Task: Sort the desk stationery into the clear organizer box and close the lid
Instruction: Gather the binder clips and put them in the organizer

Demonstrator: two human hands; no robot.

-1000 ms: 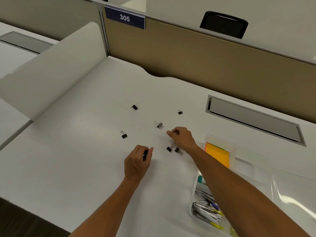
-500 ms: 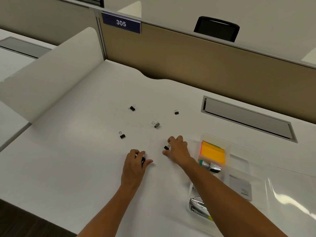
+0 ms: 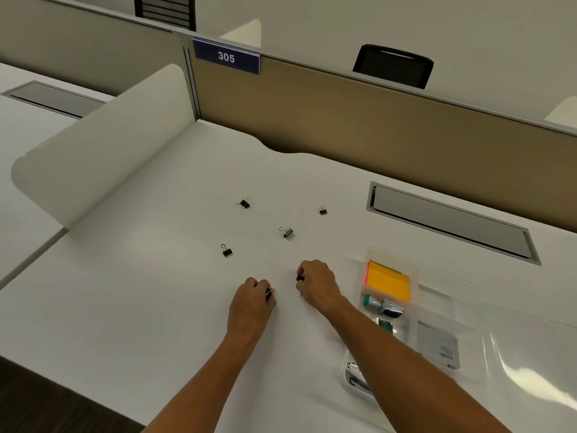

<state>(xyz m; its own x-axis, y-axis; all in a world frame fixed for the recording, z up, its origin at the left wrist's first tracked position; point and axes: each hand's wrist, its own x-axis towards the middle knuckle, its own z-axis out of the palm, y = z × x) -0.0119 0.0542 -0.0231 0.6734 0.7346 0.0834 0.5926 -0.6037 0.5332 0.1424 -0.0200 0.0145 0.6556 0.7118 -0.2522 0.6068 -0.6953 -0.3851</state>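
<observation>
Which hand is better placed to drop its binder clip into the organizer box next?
Right hand: it grips a clip and sits beside the clear organizer box; the left hand is farther away.

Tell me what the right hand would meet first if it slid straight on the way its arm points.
Probably the binder clip lying loose just beyond the right hand, which already grips a clip. The line is a rough judgement from one view; it could pass just beside it.

White desk [image 3: 125,292] sitting against a tan partition [image 3: 374,126] wearing a blue 305 sign [image 3: 226,57], black chair [image 3: 392,66] poking up behind it, overhead light glaring off everything.
</observation>
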